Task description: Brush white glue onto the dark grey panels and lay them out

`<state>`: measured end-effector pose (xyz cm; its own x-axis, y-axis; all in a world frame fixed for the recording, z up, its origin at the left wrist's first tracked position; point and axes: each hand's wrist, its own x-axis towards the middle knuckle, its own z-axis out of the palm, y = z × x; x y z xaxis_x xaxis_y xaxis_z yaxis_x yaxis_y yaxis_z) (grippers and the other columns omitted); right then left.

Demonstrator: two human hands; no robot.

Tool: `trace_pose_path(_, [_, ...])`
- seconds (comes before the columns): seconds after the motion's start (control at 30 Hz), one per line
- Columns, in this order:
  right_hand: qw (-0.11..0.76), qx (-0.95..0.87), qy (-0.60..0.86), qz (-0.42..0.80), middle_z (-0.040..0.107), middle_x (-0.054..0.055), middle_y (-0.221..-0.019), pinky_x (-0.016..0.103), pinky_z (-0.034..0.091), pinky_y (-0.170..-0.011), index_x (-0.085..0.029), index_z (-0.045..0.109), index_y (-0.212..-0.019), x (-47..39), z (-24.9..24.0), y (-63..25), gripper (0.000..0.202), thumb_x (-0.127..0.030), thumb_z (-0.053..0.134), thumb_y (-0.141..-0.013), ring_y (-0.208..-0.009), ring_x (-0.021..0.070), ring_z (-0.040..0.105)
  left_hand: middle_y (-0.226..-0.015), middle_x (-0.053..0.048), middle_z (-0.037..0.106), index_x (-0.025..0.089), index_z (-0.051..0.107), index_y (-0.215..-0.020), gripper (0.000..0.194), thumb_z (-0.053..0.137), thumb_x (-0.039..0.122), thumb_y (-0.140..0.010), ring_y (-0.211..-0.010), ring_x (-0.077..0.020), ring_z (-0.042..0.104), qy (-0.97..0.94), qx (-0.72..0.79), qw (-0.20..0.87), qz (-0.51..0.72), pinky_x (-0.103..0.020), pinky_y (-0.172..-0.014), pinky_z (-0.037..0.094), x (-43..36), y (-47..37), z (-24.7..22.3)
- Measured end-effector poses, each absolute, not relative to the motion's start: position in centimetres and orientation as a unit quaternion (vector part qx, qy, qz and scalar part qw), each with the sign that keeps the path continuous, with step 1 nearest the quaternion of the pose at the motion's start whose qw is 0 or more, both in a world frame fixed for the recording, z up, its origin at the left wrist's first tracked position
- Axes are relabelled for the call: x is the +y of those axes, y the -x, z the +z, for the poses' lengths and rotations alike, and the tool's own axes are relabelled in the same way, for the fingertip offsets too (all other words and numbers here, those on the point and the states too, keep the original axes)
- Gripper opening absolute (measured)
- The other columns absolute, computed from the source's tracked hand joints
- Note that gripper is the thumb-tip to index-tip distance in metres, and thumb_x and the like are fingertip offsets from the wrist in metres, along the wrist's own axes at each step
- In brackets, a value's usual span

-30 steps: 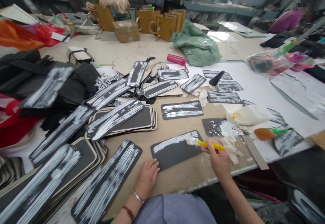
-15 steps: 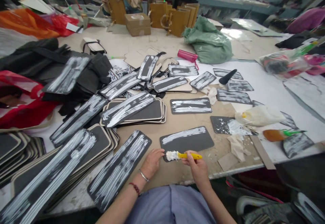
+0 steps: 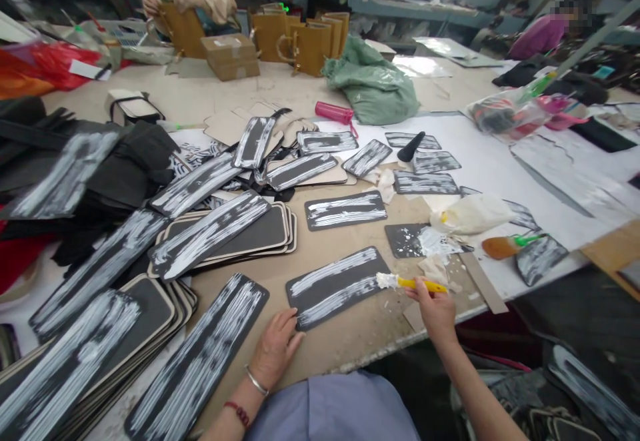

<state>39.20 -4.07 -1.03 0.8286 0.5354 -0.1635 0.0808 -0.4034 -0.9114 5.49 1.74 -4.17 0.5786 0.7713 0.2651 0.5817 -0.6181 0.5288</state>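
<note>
My right hand (image 3: 433, 302) grips the yellow handle of a brush (image 3: 415, 284). White paste covers the bristles, which touch the right end of a dark grey rounded panel (image 3: 337, 289). Two white streaks run along that panel, one near its far edge and one near its close edge. My left hand (image 3: 275, 348) rests at the panel's lower left corner, fingers spread, fingertips touching the edge. Left of it lies a longer streaked panel (image 3: 200, 361). Beyond is another panel with white stripes (image 3: 347, 210).
Stacked panels (image 3: 165, 301) stand at the left. On the right are a paste-smeared board (image 3: 420, 241), a whitish bag (image 3: 473, 213) and an amber bottle (image 3: 500, 248). Further back lie a green sack (image 3: 373, 84) and a carton (image 3: 230, 56); a person holds a brown piece (image 3: 181, 30).
The brush in my right hand has moved right along the panel, and a second white streak now lies near its close edge. The camera view has turned slightly to the right.
</note>
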Motion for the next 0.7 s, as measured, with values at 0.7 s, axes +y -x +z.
trace_pose_path(0.7, [0.516,-0.279,0.673,0.450,0.065,0.004,-0.076,0.036,0.055,-0.060,-0.017,0.060,-0.081,0.5,-0.5,-23.4,0.036,-0.051,0.062,-0.068,-0.061,0.0203,0.063,-0.101,-0.010,0.063,0.017,0.059,-0.086,0.009,0.054,0.018,-0.078,-0.096,-0.0210,0.059,-0.845,0.421,0.221,0.245,-0.040,-0.083,0.053,0.9,-5.5,-5.0])
